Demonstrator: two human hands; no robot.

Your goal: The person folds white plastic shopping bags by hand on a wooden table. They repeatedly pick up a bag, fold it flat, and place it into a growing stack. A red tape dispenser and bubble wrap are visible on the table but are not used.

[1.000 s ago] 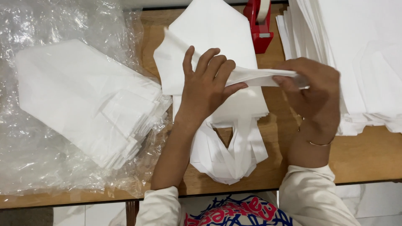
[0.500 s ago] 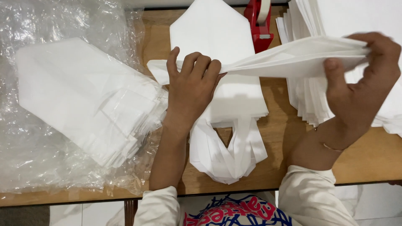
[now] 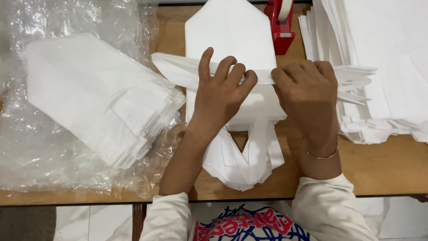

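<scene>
A white bag folded into a long narrow strip [image 3: 178, 71] lies crosswise on a flat white bag with a pointed top [image 3: 232, 31]. My left hand [image 3: 220, 96] presses on the strip with its fingers spread. My right hand [image 3: 307, 89] rests beside it with fingers curled over the strip's right part, whose end [image 3: 356, 82] sticks out to the right. The handles of the white bags [image 3: 243, 163] hang toward me at the table's near edge.
A stack of folded white bags [image 3: 93, 93] lies on crinkled clear plastic [image 3: 40, 156] at the left. A big pile of white bags [image 3: 383, 58] fills the right. A red tape dispenser [image 3: 280, 24] stands at the back. The wooden table [image 3: 383, 169] ends near me.
My right hand, which held the folded strip raised to the right, has come down and left onto the bag. The strip now lies flat under both hands.
</scene>
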